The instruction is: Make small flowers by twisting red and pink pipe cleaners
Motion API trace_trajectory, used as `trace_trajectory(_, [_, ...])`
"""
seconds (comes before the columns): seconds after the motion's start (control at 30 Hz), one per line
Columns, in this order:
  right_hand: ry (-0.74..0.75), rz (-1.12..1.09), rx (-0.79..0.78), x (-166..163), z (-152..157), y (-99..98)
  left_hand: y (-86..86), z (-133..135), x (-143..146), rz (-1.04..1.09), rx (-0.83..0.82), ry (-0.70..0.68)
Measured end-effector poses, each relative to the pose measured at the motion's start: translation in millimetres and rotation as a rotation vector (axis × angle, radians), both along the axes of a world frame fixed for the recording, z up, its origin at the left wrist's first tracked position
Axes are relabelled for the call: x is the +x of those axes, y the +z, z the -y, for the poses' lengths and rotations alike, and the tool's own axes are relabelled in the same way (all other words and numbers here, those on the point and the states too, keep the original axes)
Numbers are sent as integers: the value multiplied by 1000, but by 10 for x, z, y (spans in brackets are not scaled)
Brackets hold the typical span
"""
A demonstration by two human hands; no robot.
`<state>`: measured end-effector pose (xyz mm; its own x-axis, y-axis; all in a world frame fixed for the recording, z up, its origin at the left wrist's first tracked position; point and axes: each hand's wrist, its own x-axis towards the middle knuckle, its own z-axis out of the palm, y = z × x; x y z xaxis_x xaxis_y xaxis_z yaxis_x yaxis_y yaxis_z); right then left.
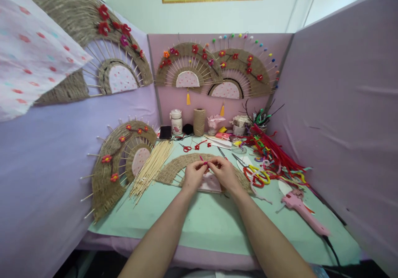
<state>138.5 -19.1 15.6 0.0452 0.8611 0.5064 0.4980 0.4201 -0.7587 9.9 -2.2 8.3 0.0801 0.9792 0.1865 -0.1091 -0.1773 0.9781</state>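
Note:
My left hand (194, 175) and my right hand (223, 172) meet in the middle, both pinching a small magenta pipe cleaner (201, 158) between the fingertips. One short end of it sticks up to the left; the rest is mostly hidden by my fingers. Beneath my hands a half-round twine fan (172, 168) lies flat on the table, its dotted pink centre (210, 183) partly covered by them. Just beyond the fan are small red pipe-cleaner flowers (197, 147) and red-handled scissors (187, 148).
Bamboo sticks (152, 166) lie left. Large scissors (255, 175), a pile of red pipe cleaners (276, 151) and a corded pink glue gun (306, 215) are at right. A twine spool (199, 122) and white bottle (176, 122) stand behind. Finished fans (122, 174) lean on the partitions.

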Motion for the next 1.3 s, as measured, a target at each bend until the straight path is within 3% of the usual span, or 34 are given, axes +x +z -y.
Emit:
trace_trajectory(0.17, [-24,-38,-9,-15,-17,-9,7,0,-1,-3,-12,-15])
trace_trajectory(0.3, [55,-151,-103,-3,-46,-19,18,9,10,113,-141,-49])
trace_trajectory(0.43, [61,-157,-99,5,-63,-43,-7,-4,18,201,-127,-35])
trace_trajectory(0.67, [72,-94,-75,-12,-47,-20,-64,-56,-14,26,-13,15])
trace_trajectory(0.9, [-14,80,25,-16,-12,-10,-53,-72,-48,-149,5,18])
trace_trajectory(1.13, [-21,-79,-90,23,-63,-50,77,-6,-38,186,-226,-109])
trace_trajectory(1.3, [-92,-159,-54,61,-98,-75,136,0,-59,354,-397,-135])
